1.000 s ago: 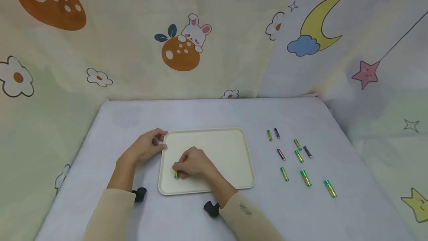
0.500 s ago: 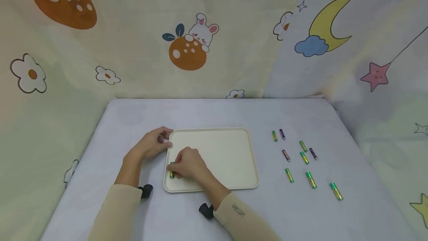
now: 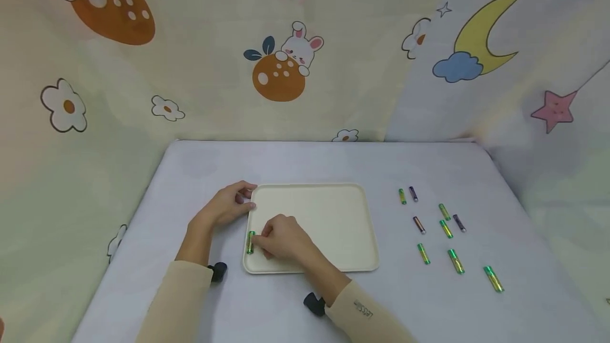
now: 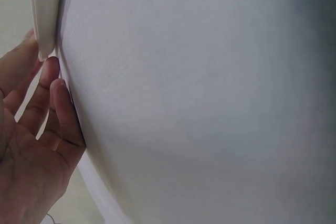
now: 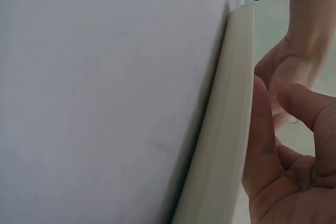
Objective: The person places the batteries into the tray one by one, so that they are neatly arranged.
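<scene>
A cream tray (image 3: 319, 216) lies on the white-covered table. One green-and-gold battery (image 3: 250, 243) sits upright in the picture along the tray's left side. My left hand (image 3: 229, 206) holds the tray's left rim near its far corner; in the left wrist view the thumb and fingers of the left hand (image 4: 34, 124) meet at the tray edge (image 4: 46, 14). My right hand (image 3: 287, 240) is over the tray, thumb tip right beside the battery. The right wrist view shows the right hand (image 5: 289, 171) behind the tray's side (image 5: 223, 129), fingers loosely bent, holding nothing visible.
Right of the tray, several green-and-gold batteries (image 3: 456, 261) of two sizes lie scattered, with three dark ones (image 3: 419, 225) among them. A patterned cloth (image 3: 362, 68) hangs behind the table. Dark devices (image 3: 314, 304) are at both wrists.
The right fingers have let go of the battery, which now rests at the tray's left side, nearer the rim than a second ago. The left hand keeps its place; the head view has shifted.
</scene>
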Demonstrator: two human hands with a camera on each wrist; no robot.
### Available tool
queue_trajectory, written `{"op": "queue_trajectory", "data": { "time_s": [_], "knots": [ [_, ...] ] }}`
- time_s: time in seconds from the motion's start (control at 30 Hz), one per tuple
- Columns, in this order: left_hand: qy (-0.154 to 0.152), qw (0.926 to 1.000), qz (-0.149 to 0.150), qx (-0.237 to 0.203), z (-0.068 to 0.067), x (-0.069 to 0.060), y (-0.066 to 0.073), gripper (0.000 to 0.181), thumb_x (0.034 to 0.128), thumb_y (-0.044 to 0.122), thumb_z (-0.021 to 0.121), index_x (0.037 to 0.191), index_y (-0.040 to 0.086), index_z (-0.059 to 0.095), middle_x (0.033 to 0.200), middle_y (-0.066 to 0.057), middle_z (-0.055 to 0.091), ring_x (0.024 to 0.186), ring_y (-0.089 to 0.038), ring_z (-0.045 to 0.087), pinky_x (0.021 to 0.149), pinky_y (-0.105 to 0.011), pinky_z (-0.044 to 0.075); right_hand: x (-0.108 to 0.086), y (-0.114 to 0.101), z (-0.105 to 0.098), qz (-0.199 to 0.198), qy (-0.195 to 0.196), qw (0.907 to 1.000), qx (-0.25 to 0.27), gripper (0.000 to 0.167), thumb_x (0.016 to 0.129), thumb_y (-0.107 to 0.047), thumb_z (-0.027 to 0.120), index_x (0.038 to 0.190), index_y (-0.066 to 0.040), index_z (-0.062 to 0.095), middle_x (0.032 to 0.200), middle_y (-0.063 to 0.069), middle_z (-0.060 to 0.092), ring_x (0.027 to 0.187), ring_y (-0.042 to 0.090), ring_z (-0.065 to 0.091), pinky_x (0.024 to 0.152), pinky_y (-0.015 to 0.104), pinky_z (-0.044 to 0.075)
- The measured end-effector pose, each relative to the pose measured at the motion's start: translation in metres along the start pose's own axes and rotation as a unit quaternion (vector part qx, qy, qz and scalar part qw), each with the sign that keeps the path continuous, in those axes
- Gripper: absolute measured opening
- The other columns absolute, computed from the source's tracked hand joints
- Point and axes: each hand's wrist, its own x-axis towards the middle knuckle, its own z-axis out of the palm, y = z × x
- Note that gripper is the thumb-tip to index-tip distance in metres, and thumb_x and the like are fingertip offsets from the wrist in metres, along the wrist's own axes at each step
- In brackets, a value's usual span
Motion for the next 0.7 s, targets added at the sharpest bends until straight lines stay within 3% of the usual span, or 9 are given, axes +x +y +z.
{"op": "queue_trajectory", "data": {
  "time_s": [0.37,0.7],
  "knots": [
    [0.008,0.9995,-0.031,0.005,0.004,0.001,0.001,0.049,0.0958,0.023,0.075,0.142,0.018,0.059,0.123,-0.002,0.064,0.108,-0.023,0.055,0.091,-0.042,0.045,-0.038,0.037,-0.043,-0.019,0.003,0.9997,-0.012,0.024,0.096,-0.037,0.07,0.085,-0.015,0.069,0.061,-0.005,0.066,0.055,0.01,0.058,0.058,0.027,0.047],
    [0.007,0.9998,-0.018,0.001,0.002,0.001,-0.002,0.049,0.0956,0.022,0.074,0.142,0.017,0.059,0.123,-0.003,0.064,0.11,-0.024,0.056,0.093,-0.042,0.046,-0.056,0.063,-0.078,0.004,0.04,0.9986,-0.035,0.02,0.095,-0.034,0.071,0.087,-0.016,0.069,0.068,-0.006,0.064,0.061,0.012,0.059,0.062,0.03,0.048]
  ]
}}
